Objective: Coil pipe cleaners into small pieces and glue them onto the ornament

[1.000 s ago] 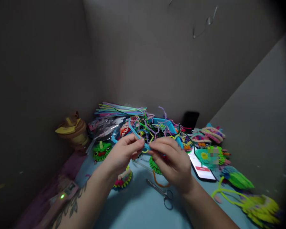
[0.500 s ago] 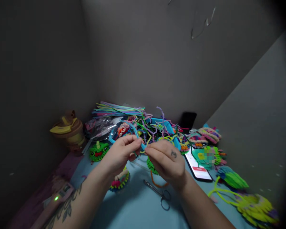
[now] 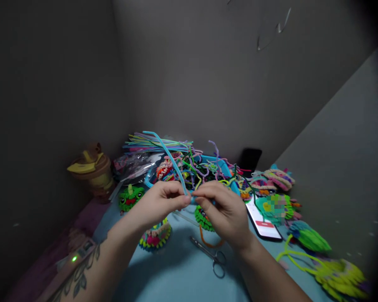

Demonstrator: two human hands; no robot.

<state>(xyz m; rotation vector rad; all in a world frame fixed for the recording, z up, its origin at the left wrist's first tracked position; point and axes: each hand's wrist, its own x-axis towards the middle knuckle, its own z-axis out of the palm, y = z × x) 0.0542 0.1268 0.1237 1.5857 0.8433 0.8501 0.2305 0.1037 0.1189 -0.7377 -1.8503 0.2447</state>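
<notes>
A light-blue pipe cleaner (image 3: 171,161) rises from between my hands and bends over to the left at its top. My left hand (image 3: 165,199) pinches it between thumb and fingers. My right hand (image 3: 225,209) pinches the same pipe cleaner just beside, with the fingertips of both hands almost touching. Part of the blue piece is hidden by the fingers. Under my right hand lies a green pipe-cleaner piece (image 3: 204,219) with an orange strand (image 3: 209,244). Below my left hand sits a multicoloured fuzzy piece (image 3: 156,237). Small scissors (image 3: 209,256) rest on the table below the hands.
Behind the hands stands a blue basket (image 3: 225,167) heaped with pipe-cleaner scraps. Straight pipe cleaners (image 3: 157,144) lie at the back. A green fuzzy figure (image 3: 130,199) and a lidded cup (image 3: 93,174) are left. A lit phone (image 3: 264,226) and several fuzzy pieces are right.
The light-blue pipe cleaner now stands higher and straighter above the fingers. My right hand has turned, its fingers more visible, and still pinches beside the left.
</notes>
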